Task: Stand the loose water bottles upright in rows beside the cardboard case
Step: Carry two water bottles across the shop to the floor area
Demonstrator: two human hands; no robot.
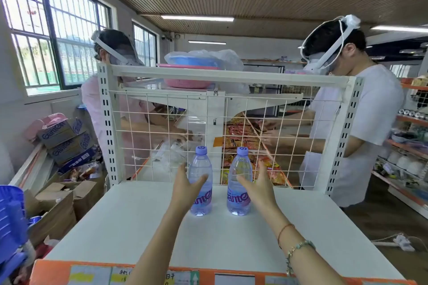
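Note:
Two clear water bottles with lilac caps stand upright side by side on the white shelf point(129, 227). The left bottle point(201, 169) is partly covered by my left hand point(186, 188), whose fingers are spread just in front of it. The right bottle point(239, 183) stands beside my right hand point(257, 188), also spread, with its fingers at the bottle's right side. Neither hand is closed around a bottle. No cardboard case stands on the shelf.
A wire mesh panel point(222, 132) closes the shelf's back. Behind it two people work at shelves of snacks. Stacked cardboard cartons point(62, 139) and open boxes point(60, 203) lie on the floor at left. A blue crate point(9, 220) sits at the left edge. An orange price strip point(92, 273) runs along the front edge.

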